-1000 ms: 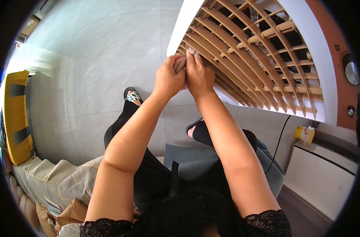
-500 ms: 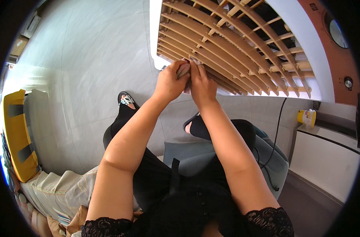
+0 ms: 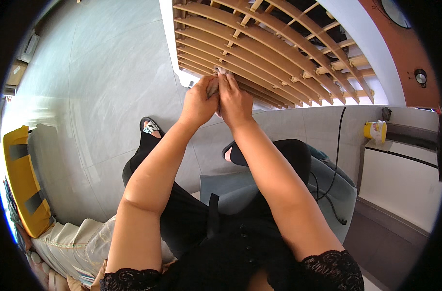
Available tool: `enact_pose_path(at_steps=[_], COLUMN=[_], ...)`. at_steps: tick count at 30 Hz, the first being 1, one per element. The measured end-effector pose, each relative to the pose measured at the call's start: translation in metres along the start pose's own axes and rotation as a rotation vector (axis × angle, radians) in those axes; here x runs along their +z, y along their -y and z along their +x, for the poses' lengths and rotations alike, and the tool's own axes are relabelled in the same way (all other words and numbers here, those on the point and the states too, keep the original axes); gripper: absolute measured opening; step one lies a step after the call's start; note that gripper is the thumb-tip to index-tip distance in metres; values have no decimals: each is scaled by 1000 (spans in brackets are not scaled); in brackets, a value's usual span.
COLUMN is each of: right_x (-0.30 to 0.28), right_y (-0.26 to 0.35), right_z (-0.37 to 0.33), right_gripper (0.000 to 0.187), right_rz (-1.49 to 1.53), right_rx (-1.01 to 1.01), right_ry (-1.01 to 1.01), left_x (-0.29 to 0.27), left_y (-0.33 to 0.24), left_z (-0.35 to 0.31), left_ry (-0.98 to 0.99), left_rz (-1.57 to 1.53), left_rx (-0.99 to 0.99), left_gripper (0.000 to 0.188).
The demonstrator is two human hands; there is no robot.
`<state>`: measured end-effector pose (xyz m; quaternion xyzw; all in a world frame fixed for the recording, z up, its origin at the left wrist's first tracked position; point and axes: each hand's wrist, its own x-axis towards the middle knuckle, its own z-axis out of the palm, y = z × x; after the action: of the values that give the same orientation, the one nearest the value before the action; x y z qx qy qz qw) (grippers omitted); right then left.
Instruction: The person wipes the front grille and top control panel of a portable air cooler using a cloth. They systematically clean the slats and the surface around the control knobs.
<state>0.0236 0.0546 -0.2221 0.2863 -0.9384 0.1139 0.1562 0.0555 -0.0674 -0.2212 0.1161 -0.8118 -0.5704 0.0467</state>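
A crumpled pale greyish cloth (image 3: 213,88) is bunched between my two hands. My left hand (image 3: 197,103) is closed around it, thumb side toward the right hand. Right beside it, my right hand (image 3: 236,103) pinches a bit of the cloth with its fingers pressed together, the tips at the lower slats. The tan slatted grille (image 3: 260,43) belongs to a white-framed appliance with a copper-coloured panel (image 3: 388,53) on its right side. Most of the cloth is hidden by my fingers.
A round knob (image 3: 419,77) sits on the panel. A black cable (image 3: 338,145) hangs down to a grey-blue seat (image 3: 344,194). At right, a yellow tub (image 3: 375,131) stands on a white cabinet (image 3: 400,179). A yellow plastic piece (image 3: 20,174) is at far left. Grey floor tiles (image 3: 119,63) lie beyond.
The appliance and both hands appear slightly farther left and higher in view, as the view shifts. The hands stay together on the cloth at the lower slats.
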Motion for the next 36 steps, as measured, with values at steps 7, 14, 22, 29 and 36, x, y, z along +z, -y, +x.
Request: enact_pose_path(at_steps=[7, 14, 22, 29, 36], right_x=[-15, -33, -22, -52, -19], right_y=[-62, -114, -85, -115, -91], right_z=[-49, -86, -67, -95, -91], right_gripper=[25, 32, 38, 30, 19], right_rz=[-28, -163, -143, -220, 88], right_rx=[57, 319, 304, 329, 650], right_ry=[-275, -279, -124, -58, -244], left_x=[-4, 21, 28, 23, 16], left_y=[-1, -9, 1, -8, -3], left_z=[1, -16, -24, -29, -40], left_ry=[64, 215, 257, 285, 269], left_rz=[-84, -58, -18, -54, -7], left_rx=[20, 118, 169, 123, 200], left_gripper=[42, 42, 43, 42, 45])
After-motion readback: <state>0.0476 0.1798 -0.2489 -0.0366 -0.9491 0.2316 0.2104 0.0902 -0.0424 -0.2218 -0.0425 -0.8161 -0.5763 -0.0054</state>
